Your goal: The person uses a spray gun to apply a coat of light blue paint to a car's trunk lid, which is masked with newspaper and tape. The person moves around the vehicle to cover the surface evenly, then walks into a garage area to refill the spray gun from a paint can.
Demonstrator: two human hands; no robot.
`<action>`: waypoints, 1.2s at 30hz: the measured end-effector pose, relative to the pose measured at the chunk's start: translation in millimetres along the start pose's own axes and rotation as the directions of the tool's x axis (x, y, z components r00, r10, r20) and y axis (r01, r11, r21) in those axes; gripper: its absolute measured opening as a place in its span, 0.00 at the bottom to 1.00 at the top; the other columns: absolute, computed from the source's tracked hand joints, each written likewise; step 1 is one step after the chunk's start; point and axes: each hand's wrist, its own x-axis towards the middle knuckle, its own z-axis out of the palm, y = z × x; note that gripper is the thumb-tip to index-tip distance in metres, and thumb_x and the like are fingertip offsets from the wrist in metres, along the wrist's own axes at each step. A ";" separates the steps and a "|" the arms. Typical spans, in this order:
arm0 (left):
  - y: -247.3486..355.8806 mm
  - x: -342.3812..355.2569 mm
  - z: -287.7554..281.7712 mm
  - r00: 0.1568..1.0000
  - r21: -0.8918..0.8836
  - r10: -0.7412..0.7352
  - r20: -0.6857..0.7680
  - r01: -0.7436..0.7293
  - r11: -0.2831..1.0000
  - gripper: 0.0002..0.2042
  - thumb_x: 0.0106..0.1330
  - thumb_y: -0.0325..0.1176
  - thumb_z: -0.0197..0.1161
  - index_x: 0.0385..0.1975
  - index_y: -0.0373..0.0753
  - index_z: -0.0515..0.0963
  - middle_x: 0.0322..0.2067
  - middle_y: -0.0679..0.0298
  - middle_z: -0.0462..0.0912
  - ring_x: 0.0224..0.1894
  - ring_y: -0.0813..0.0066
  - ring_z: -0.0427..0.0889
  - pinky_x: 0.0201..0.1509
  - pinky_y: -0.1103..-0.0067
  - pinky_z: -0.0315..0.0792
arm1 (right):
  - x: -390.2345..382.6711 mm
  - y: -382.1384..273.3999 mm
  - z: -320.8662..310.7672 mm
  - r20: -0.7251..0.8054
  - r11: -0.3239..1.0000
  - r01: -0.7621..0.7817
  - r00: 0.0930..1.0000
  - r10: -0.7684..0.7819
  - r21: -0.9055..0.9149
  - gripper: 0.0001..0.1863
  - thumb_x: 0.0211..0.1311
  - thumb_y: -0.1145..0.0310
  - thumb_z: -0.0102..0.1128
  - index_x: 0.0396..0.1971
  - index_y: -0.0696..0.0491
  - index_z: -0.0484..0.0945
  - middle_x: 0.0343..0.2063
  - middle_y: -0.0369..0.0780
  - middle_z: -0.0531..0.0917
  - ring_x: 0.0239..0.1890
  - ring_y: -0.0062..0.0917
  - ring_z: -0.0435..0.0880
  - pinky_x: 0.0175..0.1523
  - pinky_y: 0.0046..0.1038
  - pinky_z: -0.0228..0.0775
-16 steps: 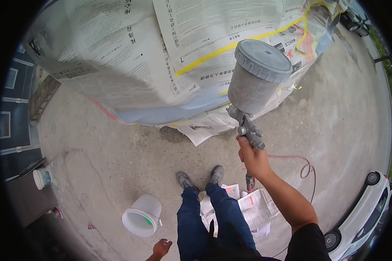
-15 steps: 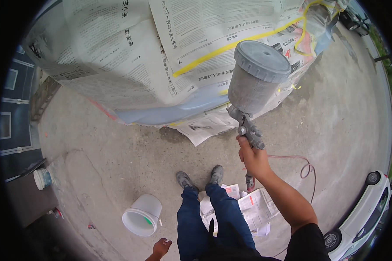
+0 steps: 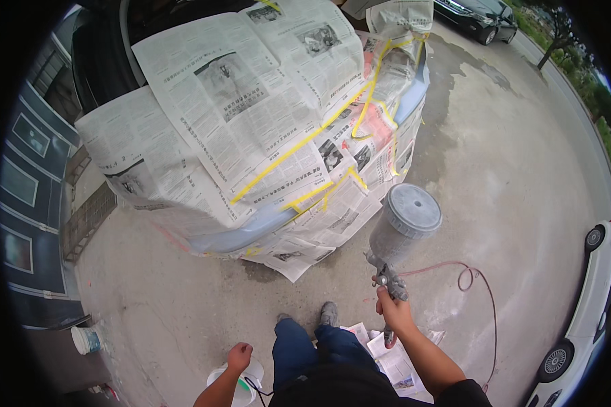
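Observation:
My right hand (image 3: 395,311) is wrapped round the handle of a grey spray gun (image 3: 392,288), its large lidded paint cup (image 3: 405,220) on top. The gun stands in front of a car covered in newspaper (image 3: 265,129). Yellow masking tape (image 3: 299,163) runs along the sheets, and a bare blue-grey strip of bodywork (image 3: 241,230) shows low on the front. My left hand (image 3: 239,356) hangs low above a white bucket (image 3: 254,370), fingers curled in, with nothing visible in them.
A thin red hose (image 3: 478,271) loops over the concrete at right. Newspaper sheets (image 3: 397,363) lie by my feet. A white car (image 3: 584,305) stands at right, a dark car (image 3: 478,20) at far right. A small tub (image 3: 87,340) sits by the dark panelled wall (image 3: 30,190) at left.
The view has lifted and shows more of the covered car. My right hand and the spray gun sit lower in the picture. My left hand has risen and its fingers have curled in.

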 end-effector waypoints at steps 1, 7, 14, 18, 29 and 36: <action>19.0 9.7 -4.8 1.000 -0.013 0.020 -0.009 -0.021 1.000 0.14 0.63 0.41 0.60 0.35 0.36 0.82 0.31 0.55 0.86 0.36 0.61 0.85 0.42 0.70 0.77 | -13.4 -3.0 -13.0 -0.016 1.000 -0.007 1.000 0.007 0.011 0.17 0.70 0.68 0.53 0.55 0.58 0.74 0.27 0.34 0.78 0.16 0.13 0.71 0.21 0.20 0.63; 179.5 119.9 -3.6 0.913 0.036 0.408 -0.011 -0.407 0.912 0.12 0.64 0.40 0.58 0.31 0.37 0.81 0.29 0.54 0.84 0.34 0.54 0.83 0.40 0.66 0.75 | -84.6 -17.0 -106.7 -0.337 0.992 0.034 0.941 0.008 0.118 0.16 0.67 0.70 0.53 0.52 0.57 0.76 0.23 0.34 0.77 0.14 0.15 0.70 0.20 0.22 0.62; 381.4 178.6 46.3 0.792 0.030 0.610 0.023 -0.610 0.792 0.13 0.65 0.41 0.58 0.32 0.38 0.81 0.28 0.54 0.84 0.33 0.53 0.83 0.38 0.66 0.75 | -93.6 -27.6 -175.6 -0.619 0.979 0.117 0.785 0.013 0.169 0.14 0.67 0.69 0.49 0.49 0.56 0.78 0.16 0.32 0.73 0.11 0.16 0.67 0.17 0.21 0.56; 501.1 212.9 82.7 0.723 -0.141 0.690 -0.021 -0.686 0.714 0.13 0.66 0.41 0.59 0.32 0.36 0.81 0.25 0.57 0.85 0.30 0.61 0.86 0.37 0.70 0.76 | -50.2 -29.0 -230.1 -0.718 0.934 0.289 0.694 -0.054 0.209 0.15 0.68 0.68 0.49 0.49 0.57 0.77 0.16 0.31 0.69 0.09 0.15 0.66 0.15 0.20 0.54; 899.9 200.7 -5.2 0.375 -0.283 0.869 -0.323 -0.914 0.290 0.10 0.70 0.34 0.59 0.33 0.32 0.81 0.28 0.62 0.85 0.32 0.77 0.85 0.39 0.81 0.76 | 91.8 -109.9 -357.7 -0.784 0.895 0.383 0.617 -0.064 0.229 0.14 0.67 0.69 0.48 0.48 0.56 0.76 0.20 0.33 0.72 0.11 0.15 0.67 0.16 0.21 0.57; 1051.1 169.0 -14.6 0.156 -0.230 0.906 -0.393 -0.971 0.067 0.10 0.70 0.33 0.60 0.34 0.32 0.80 0.29 0.61 0.85 0.33 0.76 0.85 0.41 0.81 0.77 | 188.9 -127.5 -459.1 -0.684 0.880 0.369 0.726 -0.071 0.300 0.15 0.68 0.70 0.48 0.51 0.55 0.76 0.21 0.33 0.73 0.13 0.15 0.68 0.18 0.20 0.59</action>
